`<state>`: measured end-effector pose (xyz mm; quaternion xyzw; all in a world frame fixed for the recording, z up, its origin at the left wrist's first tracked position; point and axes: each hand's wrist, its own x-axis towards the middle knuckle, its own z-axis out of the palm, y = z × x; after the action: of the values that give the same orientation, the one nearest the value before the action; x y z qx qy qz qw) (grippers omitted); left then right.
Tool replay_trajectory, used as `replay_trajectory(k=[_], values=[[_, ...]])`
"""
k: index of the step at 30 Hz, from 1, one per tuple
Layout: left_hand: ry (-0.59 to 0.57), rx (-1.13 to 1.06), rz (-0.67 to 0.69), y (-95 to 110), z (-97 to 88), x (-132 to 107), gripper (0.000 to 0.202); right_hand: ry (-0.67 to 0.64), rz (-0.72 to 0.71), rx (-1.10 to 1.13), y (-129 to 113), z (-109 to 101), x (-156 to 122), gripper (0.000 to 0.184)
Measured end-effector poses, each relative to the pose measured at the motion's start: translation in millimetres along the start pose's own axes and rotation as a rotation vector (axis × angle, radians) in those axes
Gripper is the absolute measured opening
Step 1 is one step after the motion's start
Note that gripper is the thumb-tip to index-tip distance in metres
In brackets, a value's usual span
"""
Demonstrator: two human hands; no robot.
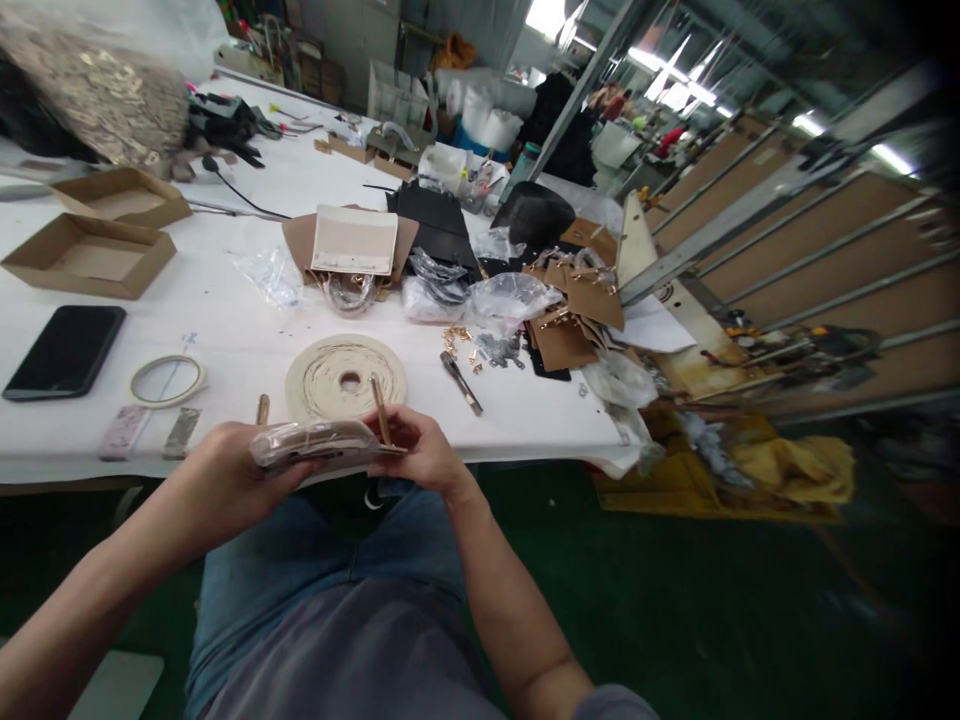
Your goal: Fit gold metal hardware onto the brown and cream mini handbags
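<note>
At the table's near edge, my left hand (236, 475) is closed around one end of a curved tan piece wrapped in clear plastic (319, 442). My right hand (421, 450) pinches the other end, where a thin brown strip (380, 410) stands upright by the fingers. A second short brown tip (262, 408) pokes up beyond my left hand. Just behind the held piece lies a large flat roll of cream tape (345, 365). To its right are a dark slim hand tool (460, 383) and scattered small gold metal parts (457, 340).
On the left are a black phone (66, 350), a masking tape ring (166, 381) and two cardboard trays (90, 258). Farther back lies a cream panel (355, 240) on brown card. Brown cards with gold fittings (574, 310) pile up at the right, near a metal post.
</note>
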<state>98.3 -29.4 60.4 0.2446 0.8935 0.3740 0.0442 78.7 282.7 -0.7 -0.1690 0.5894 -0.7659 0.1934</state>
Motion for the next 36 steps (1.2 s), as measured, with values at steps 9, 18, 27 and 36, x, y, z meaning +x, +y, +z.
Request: replay_trajectory(k=[9, 18, 27, 36], values=[[-0.048, -0.165, -0.029, 9.8, 1.4, -5.4, 0.029, 0.038, 0.050, 0.009, 22.5, 6.0, 2.1, 0.075], [-0.010, -0.137, 0.049, 0.2, 0.1, -26.5, 0.025, 0.034, 0.027, 0.038, 16.6, 19.2, 0.1, 0.068], [0.059, 0.096, 0.300, -5.5, -17.9, -71.6, 0.042, -0.160, -0.252, -0.123, -22.2, 39.6, -29.4, 0.031], [0.128, 0.148, 0.268, 1.7, -18.2, -91.0, 0.055, -0.238, -0.130, -0.140, -35.5, 47.1, -35.0, 0.025]])
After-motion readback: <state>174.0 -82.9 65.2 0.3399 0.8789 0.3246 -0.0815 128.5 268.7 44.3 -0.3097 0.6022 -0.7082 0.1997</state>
